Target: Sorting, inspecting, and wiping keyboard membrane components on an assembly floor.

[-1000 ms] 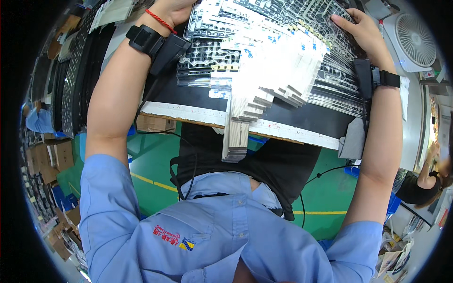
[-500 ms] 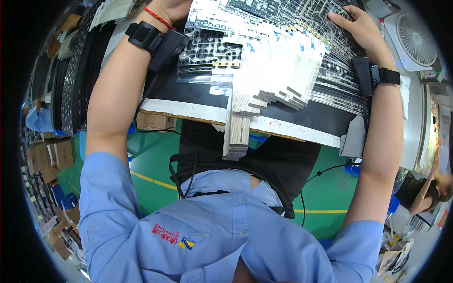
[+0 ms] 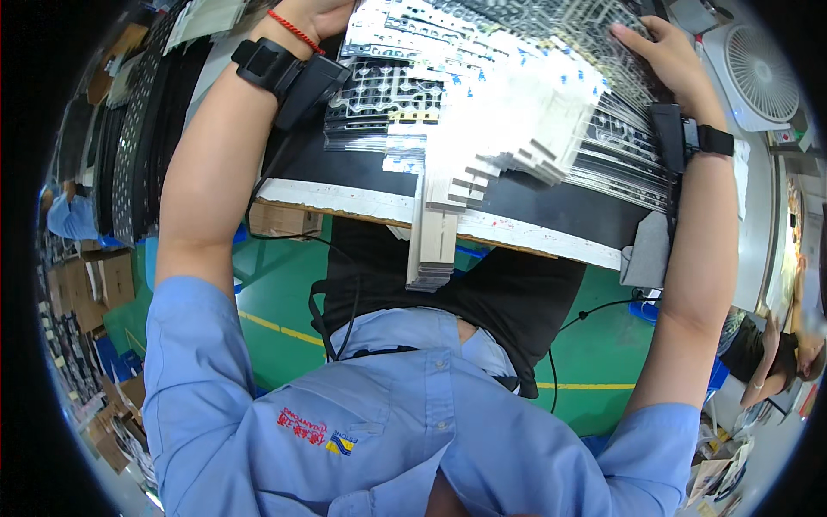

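A fanned pile of thin perforated sheets [image 3: 388, 90], with keyboard-like rows of holes and looping tracks, lies in front of me. Pale strips [image 3: 441, 237] stick out of it toward my lap, past the table edge. My right hand [image 3: 670, 59] grips the upper right edge of the sheets, thumb on top and the other fingers partly hidden around the side. At the pile's upper left edge is my left hand [image 3: 326, 17], cut off by the picture's top, its fingers mostly hidden. Glare washes out the middle of the pile.
The dark table [image 3: 551, 215] has a white front edge. A grey cloth [image 3: 644, 250] hangs at its right corner. Black cables run from both wrist devices. A white fan [image 3: 758, 73] stands at right, black perforated racks [image 3: 138, 129] at left. Another person [image 3: 767, 358] sits far right.
The upper sheets have tilted and shifted slightly right, and are blurred by motion. Both my hands have moved slightly right with them. The strips over the table edge hang as before.
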